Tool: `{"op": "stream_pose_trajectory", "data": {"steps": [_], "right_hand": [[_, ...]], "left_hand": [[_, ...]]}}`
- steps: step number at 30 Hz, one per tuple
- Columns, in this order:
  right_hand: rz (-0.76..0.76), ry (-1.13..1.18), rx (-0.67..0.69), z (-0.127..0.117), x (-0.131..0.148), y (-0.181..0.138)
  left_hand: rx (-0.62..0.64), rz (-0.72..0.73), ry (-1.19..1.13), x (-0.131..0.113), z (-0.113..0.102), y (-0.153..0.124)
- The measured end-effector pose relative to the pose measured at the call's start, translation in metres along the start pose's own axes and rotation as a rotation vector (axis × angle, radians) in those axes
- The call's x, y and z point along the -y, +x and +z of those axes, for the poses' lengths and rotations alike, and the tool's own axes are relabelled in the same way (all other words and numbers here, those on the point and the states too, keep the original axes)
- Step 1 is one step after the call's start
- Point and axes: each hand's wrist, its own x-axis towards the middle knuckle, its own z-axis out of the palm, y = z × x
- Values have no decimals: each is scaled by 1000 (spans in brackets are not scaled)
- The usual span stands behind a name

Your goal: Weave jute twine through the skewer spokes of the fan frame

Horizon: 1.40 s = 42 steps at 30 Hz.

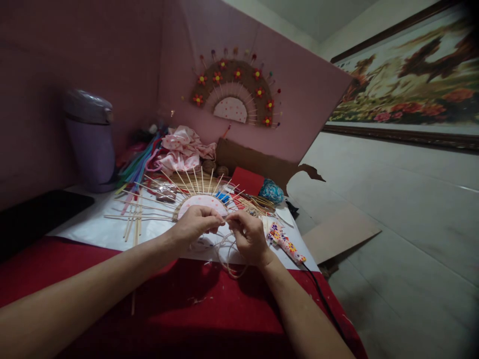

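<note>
My left hand (200,222) and my right hand (249,234) meet fingertip to fingertip, both closed in a pinch on a thin beige twine (227,269). Loose loops of it hang below my right hand onto the white sheet and the red cloth. Just behind my hands lies a half-round piece (204,202) covered in pink dotted fabric, edged in brown, with thin wooden sticks (186,180) fanning out from its curve. My left hand covers part of its lower edge. The exact grip on the twine is partly hidden by my fingers.
A flower-patterned glue gun (285,243) with a black cord lies right. Behind are pink fabric (183,144), blue yarn (271,190), coloured pipe cleaners (140,164) and cut cardboard (254,159). A purple tumbler (92,144) stands left. A finished-looking fan decoration (247,75) hangs on the pink board.
</note>
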Motion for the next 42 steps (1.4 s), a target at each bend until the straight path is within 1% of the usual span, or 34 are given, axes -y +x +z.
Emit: {"op": "stream_pose_trajectory", "data": {"steps": [5, 10, 12, 15, 17, 21, 23, 26, 27, 31, 35, 42], "right_hand": [[9, -11, -15, 0, -2, -1], [7, -31, -31, 0, -4, -1], [1, -39, -46, 0, -4, -1], [-26, -45, -58, -1, 0, 0], [-44, -52, -91, -2, 4, 1], [-47, -80, -211, -4, 11, 1], [-61, -90, -180, -4, 11, 1], [-85, -95, -68, -3, 9, -1], [-89, -99, -49, -2, 8, -1], [-85, -119, -55, -1, 7, -1], [-92, -140, -50, -1, 8, 0], [-137, -173, -30, 0, 6, -1]], "left_hand": [[9, 19, 19, -3, 0, -1], [30, 100, 117, -1, -1, -1], [43, 111, 101, 0, -1, 0], [53, 89, 48, -1, 0, -1], [33, 82, 45, -3, 1, -2], [-2, 85, 57, -4, 1, -3], [3, 109, 62, -3, 1, -3], [19, 149, 83, -1, -1, -1], [20, 156, 89, 0, -1, -1], [-10, 179, 137, 1, -1, -1], [-36, 254, 290, 1, 0, -2], [-93, 488, 629, 6, -3, -3]]}}
